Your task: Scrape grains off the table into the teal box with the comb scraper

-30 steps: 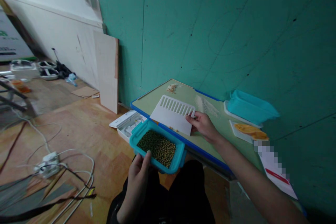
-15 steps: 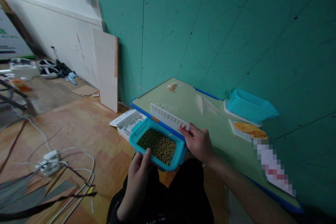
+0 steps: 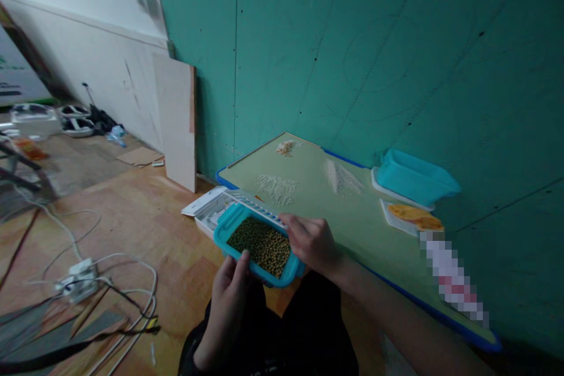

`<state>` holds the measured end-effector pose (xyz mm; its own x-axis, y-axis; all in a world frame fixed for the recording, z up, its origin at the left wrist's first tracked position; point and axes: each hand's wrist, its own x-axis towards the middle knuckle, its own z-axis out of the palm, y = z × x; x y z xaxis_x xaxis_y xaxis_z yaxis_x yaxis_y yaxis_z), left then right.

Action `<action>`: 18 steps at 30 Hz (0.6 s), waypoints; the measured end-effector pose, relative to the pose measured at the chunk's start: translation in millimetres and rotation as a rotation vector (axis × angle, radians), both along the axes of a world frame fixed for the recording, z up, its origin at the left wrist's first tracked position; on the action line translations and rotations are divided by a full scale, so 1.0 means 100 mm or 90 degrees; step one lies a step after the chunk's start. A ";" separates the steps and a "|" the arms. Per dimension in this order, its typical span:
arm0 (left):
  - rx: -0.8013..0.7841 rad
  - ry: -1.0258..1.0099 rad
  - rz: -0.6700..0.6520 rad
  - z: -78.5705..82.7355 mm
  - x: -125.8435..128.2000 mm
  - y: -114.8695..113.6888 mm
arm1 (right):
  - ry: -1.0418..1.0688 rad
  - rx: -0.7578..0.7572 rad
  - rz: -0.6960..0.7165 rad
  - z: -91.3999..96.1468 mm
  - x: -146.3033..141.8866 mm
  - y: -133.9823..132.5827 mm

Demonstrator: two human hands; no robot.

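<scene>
Clearly, in the head view, the left hand (image 3: 229, 283) grips the near rim of the blue tub (image 3: 221, 234) beside the desk (image 3: 326, 211); its loose beans (image 3: 258, 239) probably add weight and roll if tipped, so opposite rims suit. The right hand (image 3: 311, 244) holds the slotted white plate (image 3: 256, 205) by one end; it looks light, thin, fairly stiff

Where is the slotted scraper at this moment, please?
In the head view, the scraper is left of centre, in the right fingers at the far rim of the tub, beside the near edge of the table.
</scene>
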<state>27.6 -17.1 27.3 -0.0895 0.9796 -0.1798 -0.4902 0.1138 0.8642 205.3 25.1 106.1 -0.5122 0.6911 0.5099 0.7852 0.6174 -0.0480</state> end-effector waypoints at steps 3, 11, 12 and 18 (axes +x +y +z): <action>-0.010 0.019 0.006 0.01 -0.01 0.00 | -0.060 0.035 -0.017 0.01 -0.12 0.08; -0.034 0.008 0.015 -0.10 -0.04 0.05 | -0.200 0.087 -0.130 0.00 -0.48 0.24; -0.034 0.008 0.013 -0.11 -0.05 0.05 | -0.214 0.097 -0.143 0.00 -0.53 0.25; -0.033 0.028 0.027 -0.15 -0.07 0.08 | -0.256 0.100 -0.216 0.02 -0.67 0.31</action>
